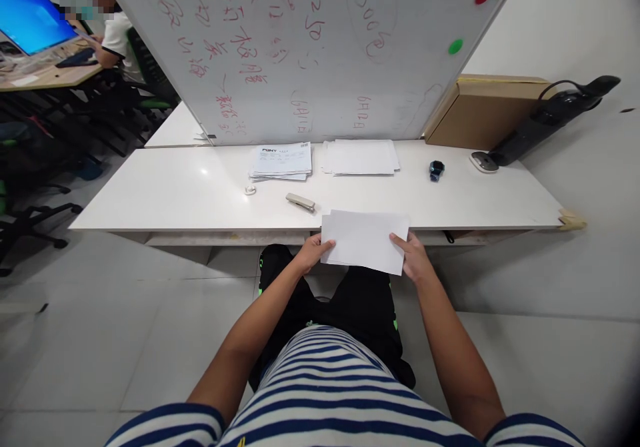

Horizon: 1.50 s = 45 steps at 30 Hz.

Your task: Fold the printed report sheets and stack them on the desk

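Observation:
Sheets of white paper (365, 239), slightly out of line with each other, are held over the desk's front edge and my lap. At their left edge my left hand (315, 252) is closed, thumb on top. My right hand (413, 255) pinches the right edge the same way. Just beyond the sheets lies a stapler (301, 202) on the desk. Farther back sits a stack of printed papers (281, 161), with a stack of blank-looking papers (363, 157) to its right. Near the printed stack is a small white object (249, 190) that I cannot make out.
A whiteboard (325, 53) with red handwriting stands behind the white desk (175, 187). To the right are a watch (436, 170), a computer mouse (484, 161), a black bottle (545, 123) and a cardboard box (480, 113). Another person (123, 40) sits at the far left near a monitor (33, 17).

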Available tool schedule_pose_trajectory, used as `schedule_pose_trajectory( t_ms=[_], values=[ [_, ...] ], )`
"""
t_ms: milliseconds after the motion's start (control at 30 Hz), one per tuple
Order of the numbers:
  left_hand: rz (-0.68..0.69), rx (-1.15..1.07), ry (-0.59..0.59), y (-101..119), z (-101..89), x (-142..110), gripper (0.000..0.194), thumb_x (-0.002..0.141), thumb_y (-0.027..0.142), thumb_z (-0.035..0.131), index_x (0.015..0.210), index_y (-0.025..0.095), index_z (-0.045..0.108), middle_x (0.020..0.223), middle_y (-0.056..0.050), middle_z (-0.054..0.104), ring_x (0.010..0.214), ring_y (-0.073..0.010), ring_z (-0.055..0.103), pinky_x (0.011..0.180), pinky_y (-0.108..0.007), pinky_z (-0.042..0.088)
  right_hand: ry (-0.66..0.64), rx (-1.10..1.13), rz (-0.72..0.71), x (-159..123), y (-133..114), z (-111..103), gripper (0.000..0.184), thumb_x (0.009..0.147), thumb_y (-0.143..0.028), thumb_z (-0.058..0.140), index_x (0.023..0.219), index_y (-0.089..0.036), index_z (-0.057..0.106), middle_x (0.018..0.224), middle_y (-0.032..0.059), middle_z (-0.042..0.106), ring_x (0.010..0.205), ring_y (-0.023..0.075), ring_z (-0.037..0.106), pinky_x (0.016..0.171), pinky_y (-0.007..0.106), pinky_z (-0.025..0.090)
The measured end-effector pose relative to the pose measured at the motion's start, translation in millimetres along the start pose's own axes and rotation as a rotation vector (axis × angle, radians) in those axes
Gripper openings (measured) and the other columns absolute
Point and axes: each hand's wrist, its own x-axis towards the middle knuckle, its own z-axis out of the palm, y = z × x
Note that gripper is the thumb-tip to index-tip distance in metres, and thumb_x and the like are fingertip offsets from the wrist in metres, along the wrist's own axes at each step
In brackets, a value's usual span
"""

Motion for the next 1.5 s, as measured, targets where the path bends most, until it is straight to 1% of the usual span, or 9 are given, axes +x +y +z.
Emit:
schedule_pose_trajectory(
  t_ms=[100, 267, 400, 533, 733, 933, 1033, 1200, 1500],
  values=[
    [0.063, 0.051, -0.005, 22, 0.8, 3, 0.04, 0.069, 0.043, 0.074, 0.096, 0.014, 0.071, 0.097, -0.009, 0.071, 0.085, -0.0209, 0.064, 0.079, -0.032, 0.048, -0.081, 0.055, 0.037, -2, -30, -5, 0.047, 0.06, -0.042, 0.081, 0.098, -0.018, 0.065, 0.101, 0.0094, 0.071, 0.089, 0.0264, 0.067, 0.082, 0.044, 0.055],
    [0.221, 0.102, 0.067, 62, 1.2, 18, 0.037, 0.067, 0.036, 0.075, 0.096, 0.014, 0.07, 0.097, -0.007, 0.071, 0.092, -0.0235, 0.063, 0.086, -0.035, 0.047, -0.17, 0.04, -0.144, 1, -79, 9, 0.048, 0.058, -0.039, 0.083, 0.099, -0.019, 0.068, 0.1, 0.0062, 0.071, 0.095, 0.026, 0.065, 0.084, 0.043, 0.053],
    [0.313, 0.124, 0.127, 86, -6.2, 21, 0.042, 0.065, 0.034, 0.076, 0.1, 0.013, 0.068, 0.097, -0.007, 0.07, 0.095, -0.0242, 0.062, 0.087, -0.036, 0.048, -0.189, 0.067, -0.258, 13, -96, 30, 0.046, 0.059, -0.042, 0.082, 0.098, -0.02, 0.069, 0.099, 0.006, 0.071, 0.095, 0.0263, 0.064, 0.083, 0.042, 0.053],
    [0.36, 0.124, 0.223, 97, -22.8, 12, 0.05, 0.064, 0.036, 0.077, 0.107, 0.013, 0.065, 0.102, -0.008, 0.07, 0.099, -0.025, 0.062, 0.089, -0.037, 0.048, -0.266, 0.076, -0.279, 17, -96, 57, 0.047, 0.059, -0.044, 0.081, 0.097, -0.019, 0.07, 0.099, 0.0057, 0.071, 0.094, 0.0262, 0.064, 0.084, 0.043, 0.052],
    [0.343, 0.155, 0.393, 94, -57.9, 0, 0.043, 0.063, 0.041, 0.078, 0.095, 0.013, 0.07, 0.097, -0.008, 0.071, 0.096, -0.0261, 0.062, 0.088, -0.038, 0.048, -0.337, -0.066, -0.28, 15, -80, 102, 0.042, 0.071, -0.047, 0.07, 0.1, -0.017, 0.069, 0.099, 0.0053, 0.07, 0.095, 0.0236, 0.062, 0.088, 0.04, 0.048],
    [0.364, 0.144, 0.393, 92, -81.8, -3, 0.048, 0.061, 0.041, 0.078, 0.099, 0.012, 0.07, 0.1, -0.008, 0.071, 0.1, -0.0263, 0.061, 0.089, -0.037, 0.047, -0.381, -0.134, -0.311, 14, -67, 136, 0.045, 0.073, -0.046, 0.067, 0.111, -0.021, 0.066, 0.107, 0.0043, 0.068, 0.098, 0.0228, 0.061, 0.087, 0.037, 0.048],
    [0.347, 0.141, 0.375, 91, -85.0, -3, 0.048, 0.062, 0.039, 0.078, 0.102, 0.013, 0.069, 0.102, -0.008, 0.07, 0.101, -0.0261, 0.061, 0.089, -0.037, 0.048, -0.386, -0.094, -0.27, 17, -67, 143, 0.043, 0.072, -0.046, 0.067, 0.107, -0.02, 0.068, 0.108, 0.005, 0.068, 0.099, 0.023, 0.061, 0.085, 0.036, 0.048],
    [0.34, 0.138, 0.339, 88, -80.9, 4, 0.046, 0.064, 0.04, 0.077, 0.101, 0.014, 0.07, 0.103, -0.008, 0.071, 0.101, -0.0262, 0.061, 0.088, -0.037, 0.048, -0.453, -0.176, -0.259, 17, -71, 146, 0.04, 0.069, -0.049, 0.069, 0.094, -0.018, 0.071, 0.091, 0.005, 0.071, 0.087, 0.0232, 0.062, 0.078, 0.037, 0.049],
    [0.383, 0.104, 0.396, 76, -72.7, 14, 0.038, 0.067, 0.04, 0.075, 0.097, 0.016, 0.071, 0.1, -0.006, 0.071, 0.101, -0.0249, 0.062, 0.091, -0.037, 0.047, -0.321, -0.205, -0.228, 14, -57, 146, 0.036, 0.072, -0.047, 0.066, 0.092, -0.016, 0.07, 0.089, 0.0049, 0.071, 0.087, 0.0229, 0.063, 0.08, 0.037, 0.049]
  ],
)
